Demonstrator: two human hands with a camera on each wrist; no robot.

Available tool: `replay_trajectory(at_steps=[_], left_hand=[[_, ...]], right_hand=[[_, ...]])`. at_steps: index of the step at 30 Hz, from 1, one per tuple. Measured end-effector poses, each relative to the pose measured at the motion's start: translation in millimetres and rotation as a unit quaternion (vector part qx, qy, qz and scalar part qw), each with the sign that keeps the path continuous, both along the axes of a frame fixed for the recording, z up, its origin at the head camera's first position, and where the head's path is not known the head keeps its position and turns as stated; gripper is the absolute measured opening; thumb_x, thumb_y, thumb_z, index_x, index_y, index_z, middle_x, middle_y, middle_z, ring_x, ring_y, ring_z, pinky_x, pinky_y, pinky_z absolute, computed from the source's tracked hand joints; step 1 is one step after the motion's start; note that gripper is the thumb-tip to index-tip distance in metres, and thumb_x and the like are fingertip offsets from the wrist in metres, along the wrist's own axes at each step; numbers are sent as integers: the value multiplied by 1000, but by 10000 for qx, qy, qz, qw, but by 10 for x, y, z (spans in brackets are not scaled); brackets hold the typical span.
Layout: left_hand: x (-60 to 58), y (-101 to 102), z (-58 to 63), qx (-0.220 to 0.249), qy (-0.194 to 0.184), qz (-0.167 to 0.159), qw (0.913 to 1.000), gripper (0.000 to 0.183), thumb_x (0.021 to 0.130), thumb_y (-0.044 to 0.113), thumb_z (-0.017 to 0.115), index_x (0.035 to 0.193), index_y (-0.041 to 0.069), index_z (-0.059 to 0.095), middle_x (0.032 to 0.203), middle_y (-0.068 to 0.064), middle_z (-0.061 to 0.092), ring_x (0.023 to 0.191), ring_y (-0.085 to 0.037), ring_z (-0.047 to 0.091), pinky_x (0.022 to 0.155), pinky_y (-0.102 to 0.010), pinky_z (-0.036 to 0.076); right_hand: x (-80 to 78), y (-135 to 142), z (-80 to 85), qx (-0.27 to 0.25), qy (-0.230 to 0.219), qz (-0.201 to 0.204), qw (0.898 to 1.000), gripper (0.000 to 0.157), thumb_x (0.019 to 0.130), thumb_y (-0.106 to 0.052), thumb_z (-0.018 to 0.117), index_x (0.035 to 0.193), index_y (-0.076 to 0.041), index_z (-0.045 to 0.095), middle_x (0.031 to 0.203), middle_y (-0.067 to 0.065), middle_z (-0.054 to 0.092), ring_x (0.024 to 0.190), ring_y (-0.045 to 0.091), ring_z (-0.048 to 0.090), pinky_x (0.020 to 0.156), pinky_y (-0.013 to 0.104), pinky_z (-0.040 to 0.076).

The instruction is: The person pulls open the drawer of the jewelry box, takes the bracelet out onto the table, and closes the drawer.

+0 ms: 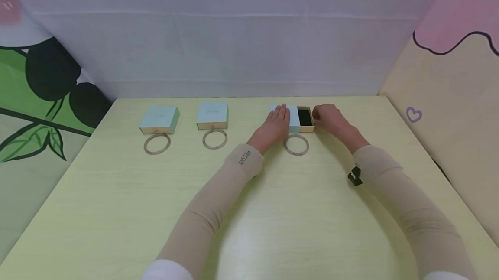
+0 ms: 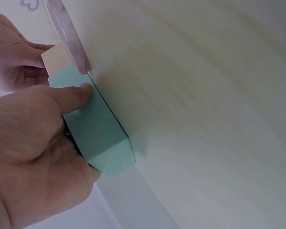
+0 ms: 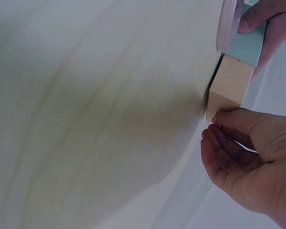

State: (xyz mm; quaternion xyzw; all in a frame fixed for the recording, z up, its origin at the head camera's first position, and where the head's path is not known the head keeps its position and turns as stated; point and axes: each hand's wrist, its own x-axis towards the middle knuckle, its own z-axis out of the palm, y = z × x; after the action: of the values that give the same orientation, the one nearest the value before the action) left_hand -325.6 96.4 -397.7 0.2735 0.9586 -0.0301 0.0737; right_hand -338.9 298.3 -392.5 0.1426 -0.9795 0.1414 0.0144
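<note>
At the back right of the table lies a light-blue drawer box point(image 1: 293, 118). Its tan drawer point(image 1: 307, 129), dark inside, sticks out partway on the right. My left hand point(image 1: 274, 125) grips the blue sleeve; in the left wrist view the thumb presses its front side while the other fingers go round behind. At the drawer's outer end, my right hand point(image 1: 331, 119) pinches a small tab between thumb and forefinger, seen in the right wrist view. A pale pinkish bangle point(image 1: 297, 154) lies in front of this box.
Two more light-blue boxes point(image 1: 159, 117) stand further left along the back, the nearer to me of the neighbours being hard to tell. Before each lies a bangle point(image 1: 157, 153). A pale cloth wall point(image 1: 249, 54) rises behind the table point(image 1: 296, 219), with printed panels at both sides.
</note>
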Motion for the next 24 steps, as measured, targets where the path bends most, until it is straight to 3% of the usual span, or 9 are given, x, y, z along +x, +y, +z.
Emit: replay_trajectory(at_steps=[10,17,24], left_hand=[[-31,13,-40,-6,20,-52,10000,51,104,14,16,151,0,-1,157,-18,-6,145,-31,-4,117,-40,4],[-14,11,-13,-224,109,-109,9996,50,104,10,14,150,-1,-1,157,-20,-6,145,-32,-3,117,-41,6],[-35,36,-9,-177,-100,57,9998,52,104,13,16,151,1,-3,157,-18,-10,145,-30,-7,117,-40,3]], right_hand=[[-68,-329,-29,-276,-169,176,9993,16,90,-10,62,96,4,66,89,16,68,80,27,59,75,42,49],[-76,-356,-39,-382,-99,226,9990,17,90,-10,63,99,4,66,92,16,69,85,28,61,80,42,49],[-68,-352,-49,-479,-54,202,9986,18,90,-13,64,97,4,67,91,16,69,85,28,62,80,42,50]])
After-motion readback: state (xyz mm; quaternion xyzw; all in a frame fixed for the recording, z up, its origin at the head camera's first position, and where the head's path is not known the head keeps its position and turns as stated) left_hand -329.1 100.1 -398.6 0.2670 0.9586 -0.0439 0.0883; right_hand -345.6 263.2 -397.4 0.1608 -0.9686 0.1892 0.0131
